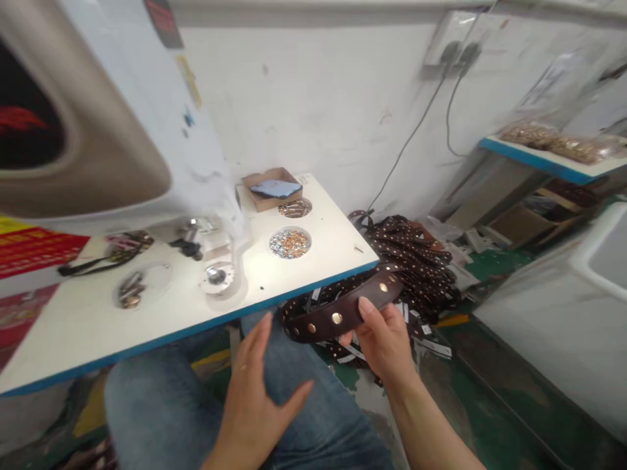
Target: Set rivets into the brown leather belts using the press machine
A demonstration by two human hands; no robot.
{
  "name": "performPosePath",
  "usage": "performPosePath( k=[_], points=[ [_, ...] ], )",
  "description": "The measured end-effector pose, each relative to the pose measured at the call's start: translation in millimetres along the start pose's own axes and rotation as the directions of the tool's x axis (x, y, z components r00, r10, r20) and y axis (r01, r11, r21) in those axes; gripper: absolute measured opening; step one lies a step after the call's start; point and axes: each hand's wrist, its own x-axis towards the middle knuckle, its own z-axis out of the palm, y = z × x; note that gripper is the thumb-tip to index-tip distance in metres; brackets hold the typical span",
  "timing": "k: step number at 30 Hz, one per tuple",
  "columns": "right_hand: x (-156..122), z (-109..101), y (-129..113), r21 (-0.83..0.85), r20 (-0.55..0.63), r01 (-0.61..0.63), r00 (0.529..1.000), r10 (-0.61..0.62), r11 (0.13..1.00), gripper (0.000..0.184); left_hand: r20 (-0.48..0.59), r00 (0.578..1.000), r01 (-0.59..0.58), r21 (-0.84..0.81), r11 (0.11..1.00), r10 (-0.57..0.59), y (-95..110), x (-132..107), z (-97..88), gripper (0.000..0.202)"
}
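Observation:
My right hand (385, 339) grips a dark brown leather strap (343, 313) set with round brass studs, holding it just below the table's front edge. My left hand (255, 398) lies open above my jeans-clad thigh (166, 411), fingers stretched toward the strap's near end, holding nothing. More studded straps lie in a heap (411, 254) on the floor behind the held one.
A white table with a blue edge (304, 287) carries two recessed dishes of small metal studs (290, 243), a cardboard box (272, 188), and the press machine's round die (215, 277). A white bin (563, 307) stands at right; a shelf (553, 163) holds bagged parts.

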Motion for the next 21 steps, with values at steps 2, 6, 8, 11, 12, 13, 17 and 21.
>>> performPosePath(
  k=[2,6,8,11,12,13,17,21],
  points=[
    [-6.8,30.1,-20.3,0.038,-0.010,0.149,0.989,-0.149,0.988,0.028,-0.042,0.998,-0.044,-0.026,0.999,0.043,4.0,3.0,-6.7,0.058],
    [-1.9,59.6,-20.3,0.072,0.163,0.224,0.959,-0.233,0.972,0.032,0.126,0.991,-0.029,-0.199,0.980,0.055,14.2,18.1,-37.8,0.043],
    [4.2,64.3,-3.0,-0.046,0.369,0.098,0.927,-0.074,0.994,0.042,0.308,0.949,0.031,-0.323,0.946,0.074,18.5,23.7,-58.2,0.040],
    [10.5,69.2,21.8,-0.269,0.577,0.002,0.801,0.159,0.963,0.035,0.520,0.854,0.268,-0.490,0.829,0.031,15.7,27.1,-78.7,0.045],
    [12.2,71.3,26.3,-0.317,0.597,0.036,0.784,0.170,0.948,0.026,0.568,0.823,0.371,-0.534,0.760,-0.002,11.7,26.8,-81.6,0.048],
    [14.4,73.6,28.5,-0.355,0.593,0.091,0.791,0.149,0.931,0.022,0.610,0.792,0.461,-0.565,0.684,-0.030,6.6,25.8,-83.0,0.051],
    [33.1,81.4,23.4,-0.458,0.297,0.223,0.951,-0.088,0.860,0.030,0.713,0.697,0.605,-0.523,0.601,-0.081,-16.6,16.4,-85.0,0.056],
    [49.0,82.1,24.7,-0.217,-0.027,0.197,0.978,-0.208,0.956,0.031,0.719,0.682,0.633,-0.488,0.601,-0.134,-27.1,11.7,-96.9,0.049]
  ],
)
